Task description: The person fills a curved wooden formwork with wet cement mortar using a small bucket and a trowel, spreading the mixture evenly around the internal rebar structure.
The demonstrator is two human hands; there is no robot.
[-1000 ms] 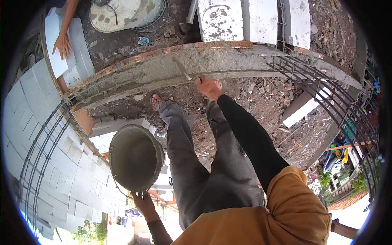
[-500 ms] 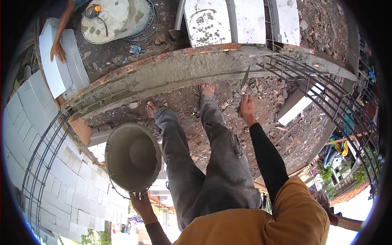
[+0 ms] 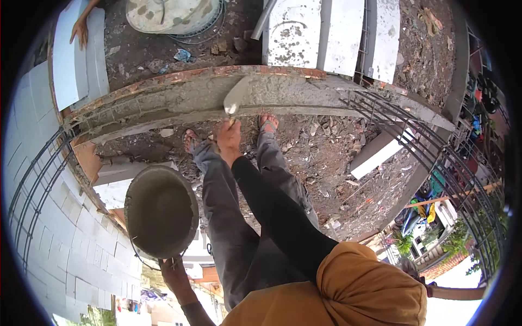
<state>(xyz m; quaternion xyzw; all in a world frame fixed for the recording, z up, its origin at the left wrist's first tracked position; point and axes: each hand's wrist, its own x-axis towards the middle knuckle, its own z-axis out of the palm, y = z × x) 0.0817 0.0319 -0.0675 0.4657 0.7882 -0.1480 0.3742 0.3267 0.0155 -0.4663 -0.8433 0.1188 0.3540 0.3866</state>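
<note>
- Trowel [image 3: 235, 99]: flat metal blade lying on the wet mortar bed on top of the wall [image 3: 163, 103], long axis running from the hand up and away, tip pointing to the far side of the wall.
- Right hand [image 3: 228, 137]: clenched round the trowel handle, just on the near side of the wall, directly below the blade; sleeve is black.
- Blade sits past the hand, so the trowel lies straight ahead of the right hand; the right hand is the nearer one by far.
- Left hand [image 3: 173, 271]: gripping the wire handle of the bucket [image 3: 161, 211], well apart from the wall on the near side, held out to the person's left.
- Bucket: round, mortar-smeared inside; how much is in it, cannot tell.
- Wall: curved, grey mortar spread along its top, reddish edge on the far side.
- White blocks [image 3: 326, 32] stacked beyond the wall; a round mortar tub [image 3: 174, 13] beside them.
- Another person's hand [image 3: 81, 32] rests on a white block [image 3: 70, 60] beyond the wall's left end.
- Steel rebar cage [image 3: 397, 125] at the wall's right end.
- Rubble ground [image 3: 337, 163] on the near side, the person's sandalled feet just against the wall.
</note>
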